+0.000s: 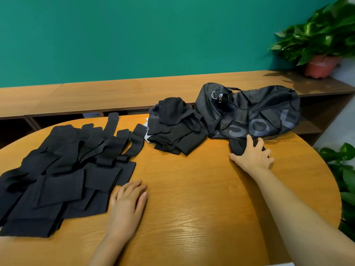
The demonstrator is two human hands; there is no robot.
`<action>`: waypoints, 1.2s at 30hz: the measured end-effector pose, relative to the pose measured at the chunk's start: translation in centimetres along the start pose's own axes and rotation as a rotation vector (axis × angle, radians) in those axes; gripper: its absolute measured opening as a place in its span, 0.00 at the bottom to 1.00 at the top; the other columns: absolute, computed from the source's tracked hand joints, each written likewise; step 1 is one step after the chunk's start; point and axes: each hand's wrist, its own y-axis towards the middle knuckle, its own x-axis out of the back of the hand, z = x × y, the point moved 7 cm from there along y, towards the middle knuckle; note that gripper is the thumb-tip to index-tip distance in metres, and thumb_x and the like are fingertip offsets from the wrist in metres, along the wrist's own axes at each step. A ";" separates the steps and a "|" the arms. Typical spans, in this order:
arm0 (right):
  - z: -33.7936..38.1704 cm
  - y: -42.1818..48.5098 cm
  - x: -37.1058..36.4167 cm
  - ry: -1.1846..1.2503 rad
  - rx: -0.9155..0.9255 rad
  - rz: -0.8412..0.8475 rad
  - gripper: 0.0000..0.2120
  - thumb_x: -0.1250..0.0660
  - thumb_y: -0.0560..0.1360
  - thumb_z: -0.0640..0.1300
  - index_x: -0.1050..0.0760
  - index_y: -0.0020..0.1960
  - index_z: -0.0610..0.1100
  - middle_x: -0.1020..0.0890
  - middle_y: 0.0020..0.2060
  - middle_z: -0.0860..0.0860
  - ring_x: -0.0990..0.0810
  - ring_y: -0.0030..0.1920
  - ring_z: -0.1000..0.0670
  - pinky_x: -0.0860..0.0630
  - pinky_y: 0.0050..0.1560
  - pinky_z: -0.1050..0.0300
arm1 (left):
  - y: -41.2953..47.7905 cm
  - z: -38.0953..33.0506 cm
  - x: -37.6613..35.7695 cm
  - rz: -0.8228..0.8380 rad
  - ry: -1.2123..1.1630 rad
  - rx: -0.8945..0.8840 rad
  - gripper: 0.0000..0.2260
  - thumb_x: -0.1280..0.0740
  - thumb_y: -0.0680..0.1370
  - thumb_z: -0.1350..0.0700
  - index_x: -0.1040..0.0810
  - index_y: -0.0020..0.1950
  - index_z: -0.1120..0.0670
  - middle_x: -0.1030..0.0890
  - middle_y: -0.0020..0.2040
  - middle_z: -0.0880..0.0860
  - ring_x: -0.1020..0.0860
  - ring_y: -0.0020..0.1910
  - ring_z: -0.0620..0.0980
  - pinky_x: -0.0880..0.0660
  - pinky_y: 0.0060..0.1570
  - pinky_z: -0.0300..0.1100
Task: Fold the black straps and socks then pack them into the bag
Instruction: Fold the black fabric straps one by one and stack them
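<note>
Several black straps [63, 169] lie spread in a pile on the left of the round wooden table [192, 198]. A heap of black socks [174, 127] sits at the table's far middle. To its right a black duffel bag [249, 112] lies on its side. My left hand [127, 200] rests flat on the table beside the straps' right edge, fingers straight. Just in front of the bag, my right hand [253, 156] presses with spread fingers on a small folded black piece [238, 146].
A long wooden shelf [115, 95] runs behind the table below a green wall. A potted plant [320, 45] stands on its right end. More green leaves [345, 169] crowd the table's right side.
</note>
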 end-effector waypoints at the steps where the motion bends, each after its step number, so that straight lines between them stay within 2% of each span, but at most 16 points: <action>1: 0.2 -0.3 0.1 -0.065 0.046 -0.022 0.46 0.40 0.71 0.73 0.57 0.79 0.56 0.53 0.78 0.46 0.45 0.73 0.32 0.43 0.68 0.32 | 0.0 0.0 0.0 0.001 0.001 0.000 0.24 0.49 0.79 0.38 0.22 0.65 0.46 0.25 0.67 0.43 0.34 0.69 0.44 0.44 0.71 0.49; 4: 0.9 -1.5 -0.9 -0.199 0.220 -0.009 0.42 0.54 0.72 0.77 0.59 0.79 0.58 0.56 0.79 0.49 0.55 0.77 0.34 0.56 0.70 0.27 | 0.0 0.0 0.0 0.005 0.002 -0.005 0.27 0.52 0.78 0.37 0.22 0.65 0.46 0.25 0.67 0.43 0.33 0.69 0.45 0.43 0.71 0.49; 7: -0.3 -1.7 -1.6 -0.182 0.222 0.093 0.40 0.60 0.72 0.76 0.58 0.79 0.59 0.56 0.79 0.52 0.59 0.78 0.37 0.58 0.70 0.25 | 0.0 -0.2 0.0 0.004 0.003 -0.002 0.28 0.53 0.78 0.37 0.21 0.64 0.47 0.25 0.67 0.44 0.32 0.68 0.45 0.42 0.70 0.51; 10: -0.1 -2.3 -0.4 -0.165 0.261 0.055 0.40 0.60 0.73 0.75 0.59 0.79 0.58 0.57 0.79 0.53 0.61 0.78 0.38 0.59 0.71 0.26 | 0.1 -0.2 0.1 -0.008 0.014 -0.007 0.27 0.52 0.78 0.38 0.21 0.63 0.47 0.24 0.66 0.45 0.31 0.67 0.46 0.42 0.70 0.51; 14: 3.4 -5.8 0.5 -0.126 0.411 -0.005 0.37 0.57 0.76 0.72 0.56 0.80 0.56 0.53 0.79 0.54 0.59 0.78 0.41 0.58 0.73 0.31 | 0.2 -0.7 0.3 -0.015 0.022 -0.016 0.24 0.50 0.80 0.40 0.20 0.62 0.48 0.22 0.64 0.45 0.30 0.66 0.47 0.42 0.70 0.52; 17: 6.8 -9.9 0.1 -0.068 0.521 -0.024 0.34 0.55 0.78 0.68 0.52 0.80 0.54 0.49 0.79 0.55 0.57 0.79 0.45 0.57 0.75 0.35 | 0.4 -0.9 0.6 0.030 0.029 -0.026 0.17 0.45 0.83 0.45 0.22 0.64 0.47 0.24 0.66 0.44 0.32 0.68 0.46 0.48 0.74 0.54; 21: 12.2 -15.4 -1.7 0.004 0.683 0.018 0.31 0.52 0.80 0.65 0.48 0.79 0.54 0.46 0.78 0.56 0.55 0.79 0.49 0.57 0.76 0.40 | 0.3 -0.4 2.2 0.058 0.006 -0.071 0.17 0.46 0.83 0.46 0.26 0.69 0.47 0.27 0.69 0.44 0.36 0.71 0.43 0.58 0.75 0.52; 25: 17.4 -19.7 -3.8 0.056 0.811 0.063 0.29 0.49 0.81 0.63 0.46 0.78 0.54 0.44 0.78 0.57 0.55 0.78 0.52 0.57 0.76 0.41 | 0.7 2.5 4.7 0.008 0.074 -0.091 0.17 0.44 0.83 0.47 0.26 0.69 0.49 0.28 0.70 0.47 0.37 0.73 0.46 0.57 0.75 0.53; 28: 21.4 -21.8 -5.6 0.049 0.894 0.145 0.28 0.48 0.82 0.61 0.46 0.79 0.54 0.46 0.78 0.57 0.56 0.78 0.52 0.58 0.76 0.40 | 2.4 5.0 5.7 0.037 0.219 -0.074 0.20 0.43 0.83 0.46 0.31 0.73 0.49 0.34 0.75 0.50 0.42 0.76 0.52 0.58 0.75 0.59; 32: 26.0 -23.1 -7.9 0.013 0.986 0.233 0.28 0.49 0.82 0.60 0.51 0.79 0.55 0.52 0.79 0.59 0.59 0.78 0.53 0.59 0.75 0.39 | 4.7 7.2 5.2 0.169 0.434 -0.076 0.25 0.51 0.82 0.39 0.46 0.79 0.43 0.50 0.80 0.47 0.54 0.78 0.59 0.66 0.69 0.66; 36: 26.9 -23.1 -9.4 -0.031 0.994 0.265 0.28 0.52 0.82 0.60 0.51 0.80 0.54 0.48 0.79 0.58 0.55 0.78 0.52 0.56 0.77 0.41 | 4.6 9.1 4.6 0.207 0.450 -0.011 0.30 0.63 0.78 0.34 0.46 0.78 0.40 0.50 0.80 0.44 0.52 0.78 0.61 0.64 0.70 0.68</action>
